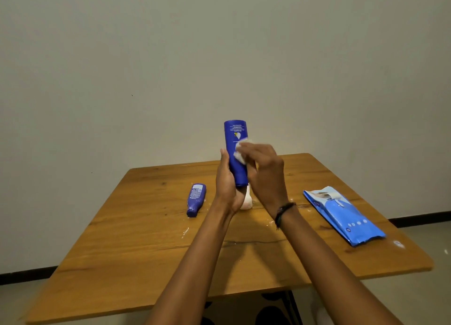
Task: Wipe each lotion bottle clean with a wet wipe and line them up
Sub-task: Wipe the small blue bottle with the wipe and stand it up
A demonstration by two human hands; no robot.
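The left hand (225,185) holds a tall blue lotion bottle (236,151) upside down above the middle of the wooden surface (151,246), its grip closed around the lower part. The right hand (264,171) presses a white wet wipe (240,151) against the bottle's side, fingers clenched on it. A smaller blue bottle (196,199) lies on its side toward the left edge. A blue wipes pack (344,214) lies near the right edge.

Plain room in a home, sparse setup.
Bare off-white wall (219,44), dark baseboard (26,274), pale tiled floor (427,236); one wooden desk (151,256) with lotion bottles (196,199) and a blue wet wipe pack (346,217) on top.
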